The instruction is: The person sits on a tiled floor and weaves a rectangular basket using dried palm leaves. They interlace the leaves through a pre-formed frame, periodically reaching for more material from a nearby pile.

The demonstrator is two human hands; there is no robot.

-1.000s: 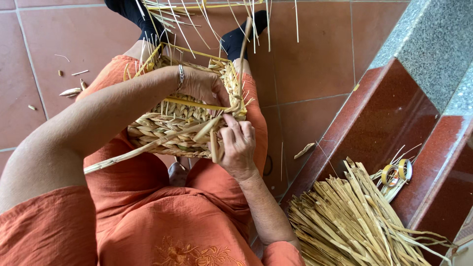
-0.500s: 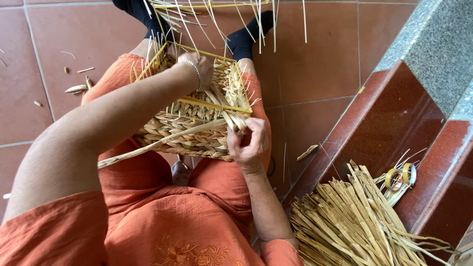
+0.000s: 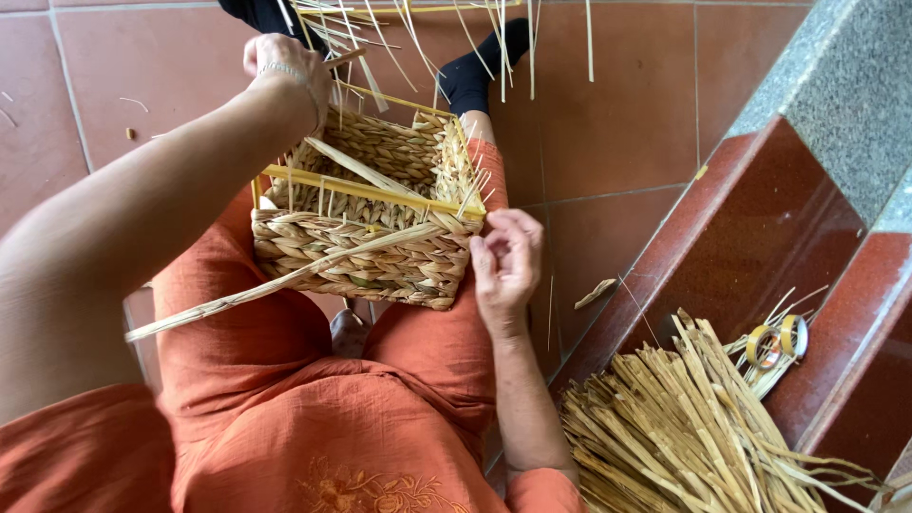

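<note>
While resting on lap, woven basket [image 3: 380, 218] between hands, left hand [image 3: 285, 62] far side, right hand [image 3: 505, 261] near corner

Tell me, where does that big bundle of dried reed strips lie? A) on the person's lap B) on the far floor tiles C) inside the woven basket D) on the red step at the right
D: the bundle of dried reed strips rests on the red step, beside two tape rolls.

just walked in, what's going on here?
A seated person in orange clothes has a half-woven straw basket on their lap. The left hand grips the far corner, and the right hand holds the near right corner. A long loose strand trails left. A pile of dried straw lies on the step beside them.
</note>
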